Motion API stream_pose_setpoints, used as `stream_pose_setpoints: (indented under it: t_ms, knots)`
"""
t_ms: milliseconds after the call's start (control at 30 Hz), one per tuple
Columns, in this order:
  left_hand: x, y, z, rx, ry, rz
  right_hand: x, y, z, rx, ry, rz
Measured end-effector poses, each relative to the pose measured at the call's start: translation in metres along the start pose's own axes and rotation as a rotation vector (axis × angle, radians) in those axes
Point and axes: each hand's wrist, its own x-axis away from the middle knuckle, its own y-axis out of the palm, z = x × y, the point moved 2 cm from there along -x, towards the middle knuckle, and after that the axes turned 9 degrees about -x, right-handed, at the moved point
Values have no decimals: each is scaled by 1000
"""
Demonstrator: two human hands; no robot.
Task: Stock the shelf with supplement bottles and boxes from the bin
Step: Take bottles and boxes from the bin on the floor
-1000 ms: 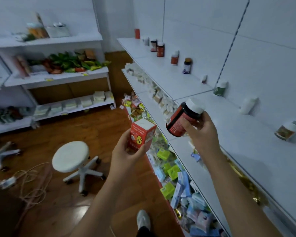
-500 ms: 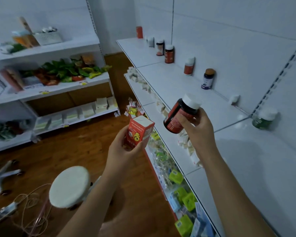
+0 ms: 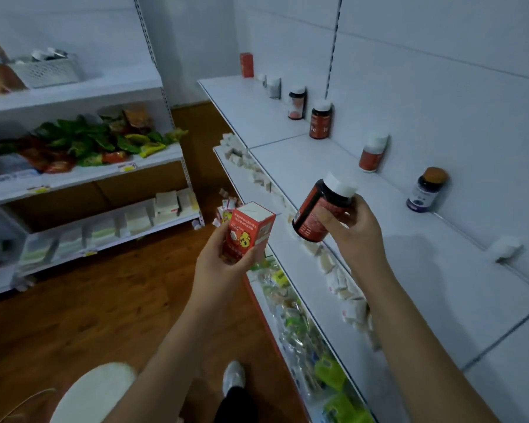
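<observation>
Fingers of the right hand curl round a dark bottle with a red label and white cap, holding it tilted in the air above the front of the top shelf. The left hand grips a red box from below, thumb and fingers clamped on its lower part, out in front of the shelf edge. Along the back of the top shelf, against the wall, stand other bottles well apart from one another: a purple one with an orange cap, an orange one, a dark red one, and more farther off. Small white packets lie along the shelf below. A white stool stands on the wooden floor. A second rack to the left carries green and red bags.
</observation>
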Motion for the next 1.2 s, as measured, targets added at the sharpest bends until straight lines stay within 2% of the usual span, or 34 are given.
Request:
stream_pose_setpoints:
  t_ms: [233,400,600,900,1200]
  knots:
    - [-172,-13,-3,14,64,-112,-123,66,5,54,-11,109]
    - [-272,1,-4,-2,97,-233,-190,81,19,85,-6,257]
    - [-350,39,-4,7,115,-351,-254,69,41,147,7,400]
    - [-480,98,-10,-149,188,-501,-344,63,104,208,65,559]
    - [-537,134,-16,-156,259,-617,-379,68,119,260,-20,701]
